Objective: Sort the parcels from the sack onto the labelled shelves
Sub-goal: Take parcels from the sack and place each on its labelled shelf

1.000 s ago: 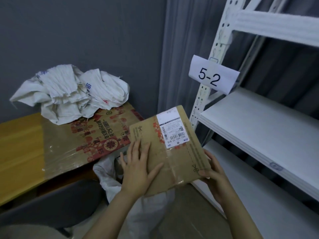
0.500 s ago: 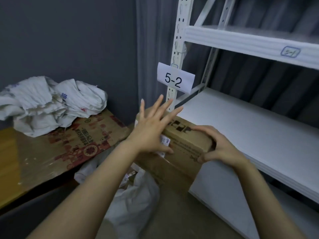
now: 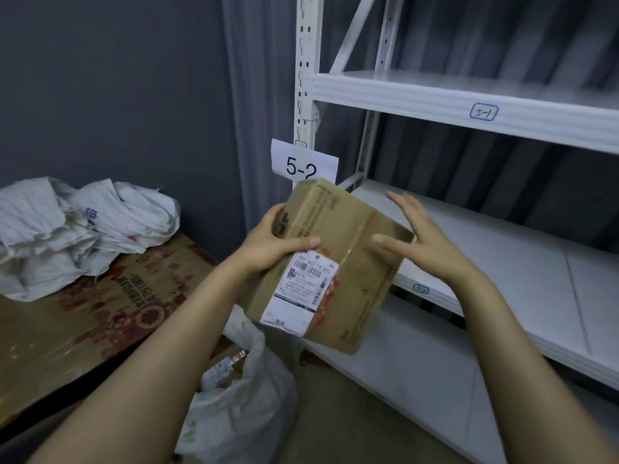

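A brown cardboard parcel [image 3: 338, 262] with a white shipping label [image 3: 299, 291] is held tilted in front of the white shelf unit. My left hand [image 3: 273, 244] grips its left edge, thumb lying across the top face above the label. My right hand [image 3: 423, 244] is at the parcel's right side with fingers spread and straight, thumb touching the box. Behind it hangs a paper tag reading 5-2 [image 3: 303, 162] on the shelf post. The middle shelf [image 3: 502, 259] lies bare just right of the parcel. The white sack [image 3: 241, 396] sits open on the floor below, a labelled parcel showing inside.
An upper shelf [image 3: 469, 105] carries a handwritten 5-1 mark. A lower shelf board [image 3: 418, 373] runs under the middle one. At the left a wooden table [image 3: 50, 346] holds a flattened printed carton and a heap of crumpled white sacks [image 3: 77, 229].
The parcel has been turned so its label faces up and lifted toward the 5-2 shelf. My left hand now grips its left edge; my right hand has opened beside it.
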